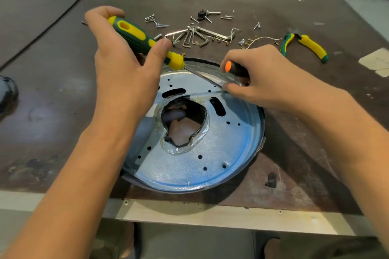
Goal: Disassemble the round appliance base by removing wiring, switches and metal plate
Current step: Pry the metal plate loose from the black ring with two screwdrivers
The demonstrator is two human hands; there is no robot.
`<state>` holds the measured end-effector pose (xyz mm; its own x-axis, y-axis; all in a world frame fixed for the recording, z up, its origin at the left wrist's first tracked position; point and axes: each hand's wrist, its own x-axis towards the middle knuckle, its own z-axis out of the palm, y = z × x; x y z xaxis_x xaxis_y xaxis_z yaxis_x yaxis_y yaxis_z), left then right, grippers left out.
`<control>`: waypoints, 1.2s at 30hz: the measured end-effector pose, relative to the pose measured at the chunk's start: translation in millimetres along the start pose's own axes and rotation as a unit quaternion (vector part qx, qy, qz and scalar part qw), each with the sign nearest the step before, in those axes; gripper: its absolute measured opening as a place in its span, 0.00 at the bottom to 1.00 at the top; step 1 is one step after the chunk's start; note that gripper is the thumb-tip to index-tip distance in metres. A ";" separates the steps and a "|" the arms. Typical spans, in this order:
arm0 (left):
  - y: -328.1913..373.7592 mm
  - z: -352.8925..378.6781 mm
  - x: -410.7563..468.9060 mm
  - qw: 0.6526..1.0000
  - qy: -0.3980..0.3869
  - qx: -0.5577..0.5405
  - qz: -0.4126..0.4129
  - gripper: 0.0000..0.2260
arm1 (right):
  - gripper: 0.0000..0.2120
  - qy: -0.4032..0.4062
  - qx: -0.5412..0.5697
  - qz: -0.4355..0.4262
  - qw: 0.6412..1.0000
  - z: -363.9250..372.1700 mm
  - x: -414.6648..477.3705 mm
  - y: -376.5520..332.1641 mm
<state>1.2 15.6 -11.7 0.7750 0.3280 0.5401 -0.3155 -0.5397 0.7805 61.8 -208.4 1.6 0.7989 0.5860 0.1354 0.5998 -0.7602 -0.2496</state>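
**Worn brown bench: two screwdrivers at the far rim of the base**

A scuffed dark brown table top (pixel 63 94) fills the view, with a pale metal edge along its near side. The round appliance base (pixel 261 132), a shallow black-rimmed dish, lies flat near that front edge, between the person's forearms. Seated in it is the silvery metal plate (pixel 216 153), drilled with small holes and two dark slots, with a ragged central opening edged in crinkled foil.

The left hand (pixel 122 65) is curled round the green and yellow screwdriver handle (pixel 136 34), thumb pressed on its side. Its steel shaft (pixel 202 76) slants down across the plate's far edge to the right hand (pixel 259 78). That hand grips a black screwdriver with an orange end cap (pixel 231 68), fingers closed around it just above the base's far rim; its tip is hidden.

Beyond the base lie:
- a bunch of steel hex keys (pixel 195 37)
- loose screws (pixel 155 21)
- a thin white wire with brass terminals (pixel 263 38)
- green and yellow pliers (pixel 305 45)

A small black fragment (pixel 271 180) sits right of the base.
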 end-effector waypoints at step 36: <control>10.4 -9.6 7.8 0.985 0.008 -0.150 -0.089 0.18 | 0.05 0.047 0.025 0.079 0.995 3.5 -2.4 45.0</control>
<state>-1.3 20.0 3.7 0.8252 0.4101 0.3885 -0.3243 -0.2193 0.9202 86.8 -243.1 -13.4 0.8849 0.4300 0.1791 0.4657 -0.8246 -0.3211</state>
